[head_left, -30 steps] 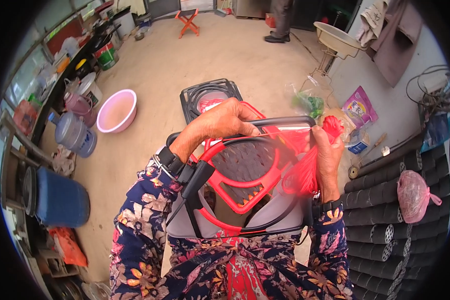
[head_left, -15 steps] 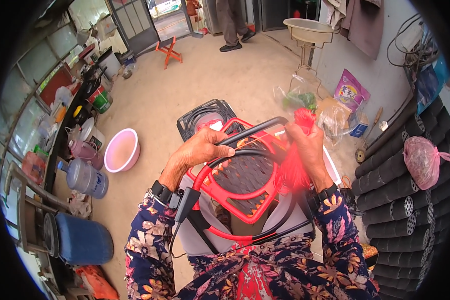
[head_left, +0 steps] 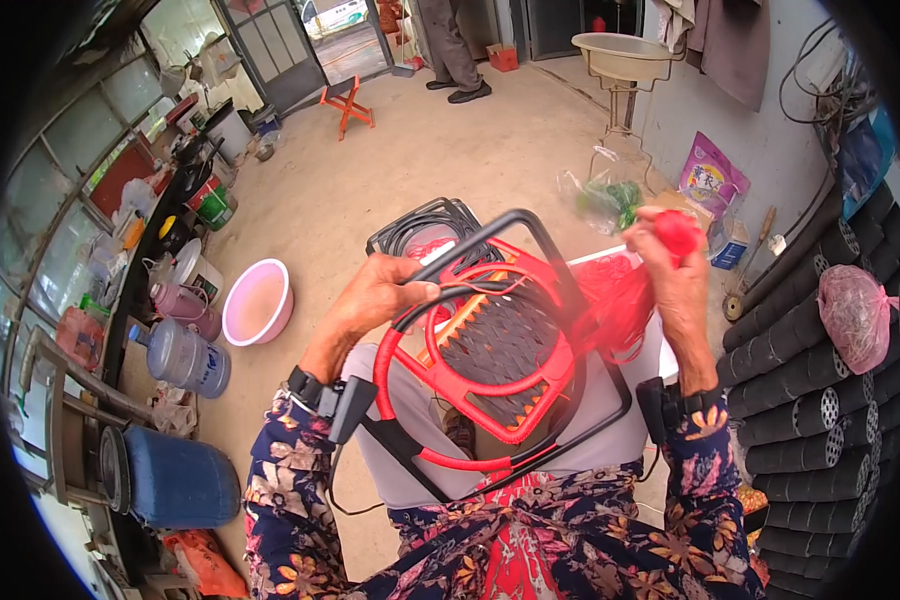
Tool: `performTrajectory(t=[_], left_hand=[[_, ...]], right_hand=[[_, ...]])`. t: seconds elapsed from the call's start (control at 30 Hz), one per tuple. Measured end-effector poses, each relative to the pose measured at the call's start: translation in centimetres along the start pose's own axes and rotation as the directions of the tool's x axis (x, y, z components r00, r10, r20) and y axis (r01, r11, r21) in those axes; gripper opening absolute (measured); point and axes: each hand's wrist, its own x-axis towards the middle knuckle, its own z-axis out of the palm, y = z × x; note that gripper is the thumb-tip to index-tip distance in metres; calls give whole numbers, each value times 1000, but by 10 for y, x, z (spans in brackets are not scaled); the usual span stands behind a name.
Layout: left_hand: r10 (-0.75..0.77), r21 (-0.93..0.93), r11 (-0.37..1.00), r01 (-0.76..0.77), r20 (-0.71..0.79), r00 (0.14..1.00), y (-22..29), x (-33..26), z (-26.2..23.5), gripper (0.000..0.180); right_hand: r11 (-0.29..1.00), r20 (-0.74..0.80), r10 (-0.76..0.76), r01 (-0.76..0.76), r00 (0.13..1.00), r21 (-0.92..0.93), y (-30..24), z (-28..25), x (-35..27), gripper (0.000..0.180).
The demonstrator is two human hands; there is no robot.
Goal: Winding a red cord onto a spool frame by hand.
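Black tubular metal-looking frame with red wrapping point(head_left: 470, 463): we find it tilted across the light grey trouser legs point(head_left: 598, 388), its near edge by the waist; the lap presumably acts as a bench, bearing the weight so that the hands need only steer.
Left hand point(head_left: 370, 300): at the frame's upper left, we see thumb and fingers closed on its black tubing; this pinch, in our judgement, steadies the piece against pull from the opposite side.
Right hand point(head_left: 670, 285): raised by the frame's upper right, with its fingers curled around a loose bundle of thin glossy red strands point(head_left: 615, 295); gripping near the top probably lets the lengths hang free. Blur hides whether they touch the frame, so we cannot tell.
Dark patterned panel edged in red point(head_left: 500, 350): visible through the frame's opening; we cannot tell whether it is joined to it.
Black rectangular rack with coiled dark tubing point(head_left: 425, 230): just beyond the frame, perhaps set there to stay within reach.
Round pink plastic basin point(head_left: 257, 302): well to the frame's left, presumably clear of the elbows.
Black cylinders with perforated ends point(head_left: 795, 420): right of the frame, stacked on their sides, we suppose for compactness.
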Motion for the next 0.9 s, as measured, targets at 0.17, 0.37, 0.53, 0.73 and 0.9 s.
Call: performTrajectory(t=[0.17, 0.37, 0.53, 0.73, 0.9], left_hand=[[8, -182, 983, -27, -105, 994, 10, -20, -24, 15], [2, -408, 893, -192, -423, 906, -5, -28, 30, 14], [-184, -583, 802, -129, -447, 875, -23, -42, 78, 14], [-300, -671, 740, -34, -375, 877, -36, -60, 114, 10], [-395, -747, 665, -16, -370, 841, -55, -61, 142, 10]], right_hand=[[922, 4, -241, 227, 971, 315, -49, -2, -4, 32], [754, 131, -293, 145, 947, 641, -91, 30, 5, 40], [876, 288, -140, -17, 947, 482, -105, 58, -7, 43], [708, 697, 403, -684, 594, 174, -24, 119, -7, 30], [708, 599, 513, -698, 614, 110, 70, 152, -23, 24]])
